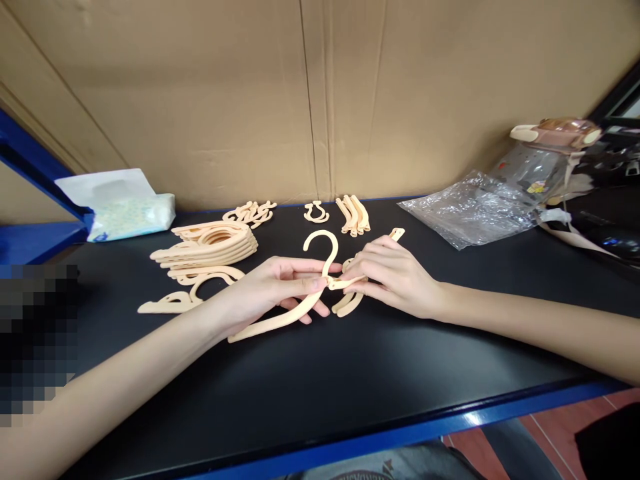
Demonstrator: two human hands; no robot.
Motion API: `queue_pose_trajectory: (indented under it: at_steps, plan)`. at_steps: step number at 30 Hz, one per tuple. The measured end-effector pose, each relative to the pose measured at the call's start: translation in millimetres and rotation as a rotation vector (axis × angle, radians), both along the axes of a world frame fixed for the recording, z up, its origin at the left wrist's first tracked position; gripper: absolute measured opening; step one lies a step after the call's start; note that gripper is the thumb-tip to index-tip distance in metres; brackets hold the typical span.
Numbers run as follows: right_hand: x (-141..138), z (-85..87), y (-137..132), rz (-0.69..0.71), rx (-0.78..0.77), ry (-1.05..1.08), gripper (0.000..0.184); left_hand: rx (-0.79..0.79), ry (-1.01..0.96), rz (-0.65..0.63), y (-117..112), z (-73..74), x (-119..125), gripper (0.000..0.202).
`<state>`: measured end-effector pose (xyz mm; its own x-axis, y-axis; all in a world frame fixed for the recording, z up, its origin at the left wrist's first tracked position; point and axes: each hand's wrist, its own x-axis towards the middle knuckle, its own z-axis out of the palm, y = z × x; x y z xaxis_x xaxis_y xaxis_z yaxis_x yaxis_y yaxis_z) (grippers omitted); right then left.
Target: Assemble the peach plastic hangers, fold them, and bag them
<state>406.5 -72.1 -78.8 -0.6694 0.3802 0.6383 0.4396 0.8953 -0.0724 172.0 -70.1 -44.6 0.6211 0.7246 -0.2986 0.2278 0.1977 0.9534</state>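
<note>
Over the middle of the black table, my left hand pinches a cream plastic hanger piece with a curved hook rising above the fingers and one arm sloping down to the left. My right hand grips a second cream hanger arm, its end meeting the first piece just below the hook. My right fingers cover much of that arm. Beneath my right hand lie loose curved hanger arms, partly hidden. Left of my left hand rests a stack of cream hanger pieces, with a single piece in front of it.
At the back lie small cream hooks, two clip-like parts and several curved arms. A tissue pack stands at the back left. Clear plastic wrap and a transparent bottle are at the right. Cardboard lines the back.
</note>
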Motion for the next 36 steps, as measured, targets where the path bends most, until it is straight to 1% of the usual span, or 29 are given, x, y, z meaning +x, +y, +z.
queue_pose_trajectory:
  at_steps: [5,11,14,16,19,22,25,28,32,34,36]
  plan:
    - [-0.3,0.4,-0.3,0.001,0.006,0.025,0.014,0.038,-0.003,0.008,-0.9,-1.0,1.2,0.037]
    - [-1.9,-1.9,0.4,-0.062,0.025,0.028,0.019,0.083,0.008,0.028,-0.8,-8.7,1.6,0.036]
    - [-2.0,-4.5,1.7,-0.101,0.009,0.046,0.020,0.097,0.010,0.057,0.3,-11.4,2.9,0.040]
    - [-1.6,-5.4,2.1,-0.138,-0.013,0.064,0.021,0.121,0.018,0.044,0.3,-11.6,4.5,0.040]
    - [-0.9,-4.0,2.2,-0.225,-0.107,0.107,0.018,0.154,0.053,0.012,-0.9,-10.5,6.4,0.037]
    - [-0.3,-1.6,4.2,-0.319,-0.298,0.204,0.011,0.148,0.080,0.019,-2.2,-10.4,6.3,0.038]
    - [1.2,-2.1,9.7,-0.336,-0.518,0.363,0.009,0.163,0.081,0.023,-1.9,-11.9,5.4,0.039]
    - [3.6,-5.1,16.0,-0.357,-0.655,0.488,0.015,0.187,0.063,0.044,-0.9,-14.3,6.4,0.038]
    - [5.5,-6.6,19.7,-0.370,-0.686,0.505,0.020,0.241,0.082,0.133,-2.0,-16.9,10.4,0.036]
    - [5.5,-5.7,19.3,-0.380,-0.659,0.476,0.021,0.278,0.095,0.145,-3.4,-17.5,11.6,0.037]
    - [5.1,-4.4,18.0,-0.410,-0.597,0.428,0.021,0.304,0.100,0.126,-4.7,-17.5,11.6,0.036]
